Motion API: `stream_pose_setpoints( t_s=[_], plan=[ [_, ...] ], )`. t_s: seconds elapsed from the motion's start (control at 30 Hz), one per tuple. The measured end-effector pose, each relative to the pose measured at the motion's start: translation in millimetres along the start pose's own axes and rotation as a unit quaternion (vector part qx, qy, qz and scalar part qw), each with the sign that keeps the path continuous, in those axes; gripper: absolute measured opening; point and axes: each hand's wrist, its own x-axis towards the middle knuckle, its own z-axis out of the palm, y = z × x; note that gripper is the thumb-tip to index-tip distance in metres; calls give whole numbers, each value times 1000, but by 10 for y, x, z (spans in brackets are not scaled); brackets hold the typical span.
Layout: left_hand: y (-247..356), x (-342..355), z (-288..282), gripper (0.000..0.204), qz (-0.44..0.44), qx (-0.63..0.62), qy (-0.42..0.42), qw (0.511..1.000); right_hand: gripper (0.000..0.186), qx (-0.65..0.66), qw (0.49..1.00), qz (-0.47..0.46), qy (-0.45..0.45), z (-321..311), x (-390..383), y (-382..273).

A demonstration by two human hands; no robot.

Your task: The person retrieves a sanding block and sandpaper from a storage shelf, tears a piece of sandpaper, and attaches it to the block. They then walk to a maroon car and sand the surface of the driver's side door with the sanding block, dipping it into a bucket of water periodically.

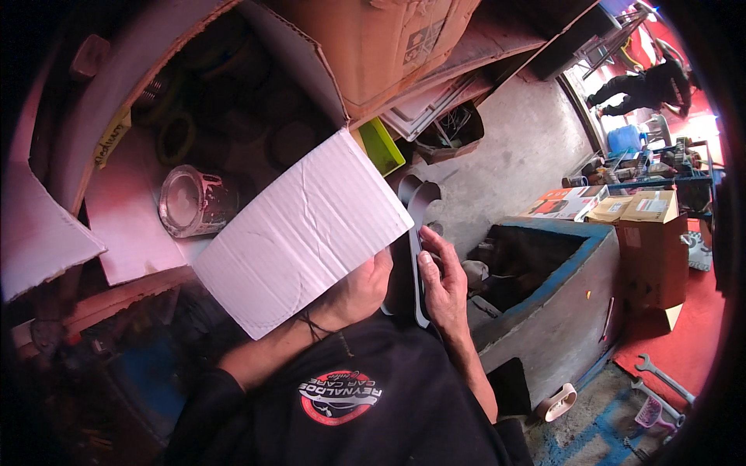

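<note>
A white corrugated cardboard panel (307, 237) is tilted across the middle of the view, in front of part of my left forearm. My left hand (367, 286) is at the panel's near edge; its fingers are hidden, so its grip cannot be made out. A dark cord circles that wrist. My right hand (444, 291) has its fingers extended and slightly apart, with thumb and fingertips against or very near a long dark grey curved strip (416, 252). The strip, hooked at its far end, stands between my hands, its near end against my black shirt (311, 419).
A clear container (190, 202) lies on the left shelf beside a large cardboard box (381, 46). A yellow-green bin (381, 147) is behind the panel. To the right are a concrete trough (567, 287), cartons (653, 241) and wrenches (664, 380). Another person (653, 85) is far right.
</note>
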Motion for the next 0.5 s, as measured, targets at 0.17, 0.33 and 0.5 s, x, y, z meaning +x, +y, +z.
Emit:
stream_pose_setpoints(
  t_s=[0.17,0.33,0.5],
  plan=[
    [-360,-166,286,29,-71,-85,-5,994,47,-131,985,-108,16,38,11,-11],
    [9,15,185,18,-214,-392,30,894,50,-184,973,-138,27,35,11,54],
    [91,23,184,16,-276,-361,36,890,53,-238,963,-122,29,57,-11,91]
  ],
)
